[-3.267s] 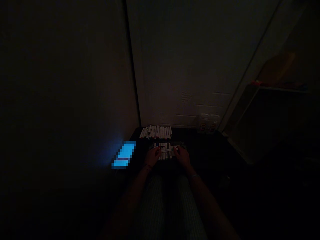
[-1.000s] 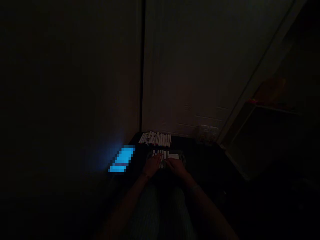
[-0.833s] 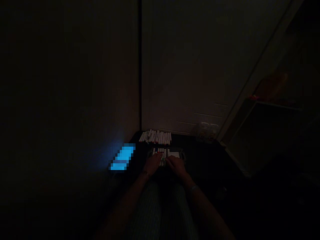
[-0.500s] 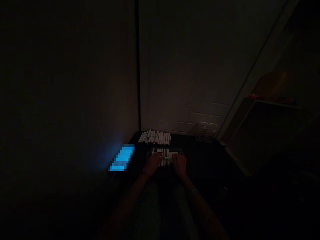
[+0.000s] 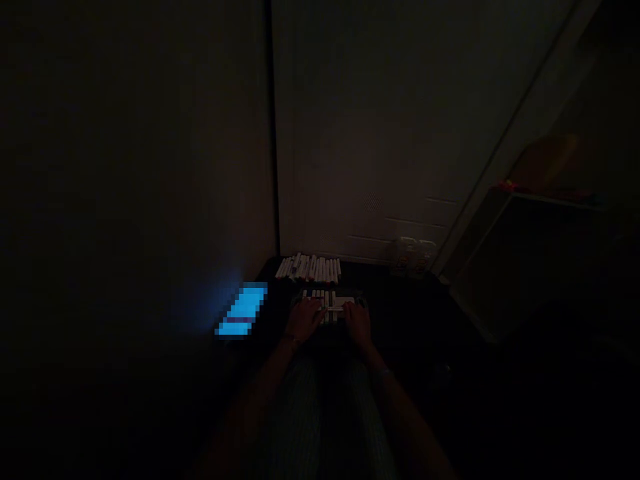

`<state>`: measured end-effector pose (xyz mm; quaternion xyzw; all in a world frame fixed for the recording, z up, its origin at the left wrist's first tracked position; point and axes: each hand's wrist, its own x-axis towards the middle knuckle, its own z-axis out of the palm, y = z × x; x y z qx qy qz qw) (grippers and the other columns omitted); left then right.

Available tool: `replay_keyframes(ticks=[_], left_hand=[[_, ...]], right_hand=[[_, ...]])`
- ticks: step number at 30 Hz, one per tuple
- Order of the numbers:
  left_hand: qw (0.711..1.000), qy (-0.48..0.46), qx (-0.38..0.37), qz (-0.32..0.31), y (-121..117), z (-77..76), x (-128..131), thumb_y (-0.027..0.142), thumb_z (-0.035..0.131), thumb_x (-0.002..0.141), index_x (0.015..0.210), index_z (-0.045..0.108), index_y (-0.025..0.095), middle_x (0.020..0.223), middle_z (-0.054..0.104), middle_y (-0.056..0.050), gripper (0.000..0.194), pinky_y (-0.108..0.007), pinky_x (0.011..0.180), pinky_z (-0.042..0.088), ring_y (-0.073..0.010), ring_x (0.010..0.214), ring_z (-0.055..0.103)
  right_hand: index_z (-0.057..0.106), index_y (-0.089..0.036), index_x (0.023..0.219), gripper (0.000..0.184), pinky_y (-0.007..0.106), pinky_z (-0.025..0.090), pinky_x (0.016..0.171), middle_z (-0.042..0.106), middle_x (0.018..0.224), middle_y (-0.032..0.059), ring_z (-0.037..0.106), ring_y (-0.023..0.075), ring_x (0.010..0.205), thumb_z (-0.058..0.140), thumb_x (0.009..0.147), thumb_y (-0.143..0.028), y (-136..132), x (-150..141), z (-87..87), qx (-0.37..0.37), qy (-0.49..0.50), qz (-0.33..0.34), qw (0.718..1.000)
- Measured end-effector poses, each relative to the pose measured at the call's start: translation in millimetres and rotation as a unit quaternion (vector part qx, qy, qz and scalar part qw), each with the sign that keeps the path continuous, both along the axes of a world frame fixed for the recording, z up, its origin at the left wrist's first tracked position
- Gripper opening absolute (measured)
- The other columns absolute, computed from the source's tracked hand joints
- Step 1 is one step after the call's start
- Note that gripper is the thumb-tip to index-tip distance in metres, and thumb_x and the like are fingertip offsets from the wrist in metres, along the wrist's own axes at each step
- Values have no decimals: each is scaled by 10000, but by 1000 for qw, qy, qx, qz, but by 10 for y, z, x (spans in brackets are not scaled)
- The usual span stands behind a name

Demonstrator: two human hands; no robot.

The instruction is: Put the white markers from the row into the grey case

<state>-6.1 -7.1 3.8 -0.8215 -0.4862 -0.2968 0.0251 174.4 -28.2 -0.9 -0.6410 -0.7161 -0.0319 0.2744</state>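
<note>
A white marker lies crosswise between my two hands. My left hand is closed around its left end, and the fingers of my right hand are closed at the other end. Just beneath, several white markers lie side by side in a shallow see-through case; my hands cover part of it. Farther back, a row of loose white markers with coloured ends lies on the dark table. Dim light hides the finger details.
At the left, a glowing blue screen, blurred into blocks, rests near the wall. Two clear packages stand at the back right against the wall. Farther right is a shelf unit with red and orange items on top.
The view has tilted slightly, so everything sits a bit higher. Both hands still hold the marker over the case, with only a slight shift.
</note>
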Motion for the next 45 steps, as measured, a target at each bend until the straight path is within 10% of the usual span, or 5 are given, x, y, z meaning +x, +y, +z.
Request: replay_keyframes(ticks=[45], left_hand=[[996, 54, 13, 67, 59, -56, -7, 295, 281, 903, 1027, 529, 178, 998, 607, -69, 300, -331, 802, 377, -193, 962, 528]], right_hand=[[565, -175, 927, 285, 251, 281, 734, 625, 816, 41, 549, 142, 784, 287, 936, -234, 42, -19, -26, 22, -38, -27, 999]])
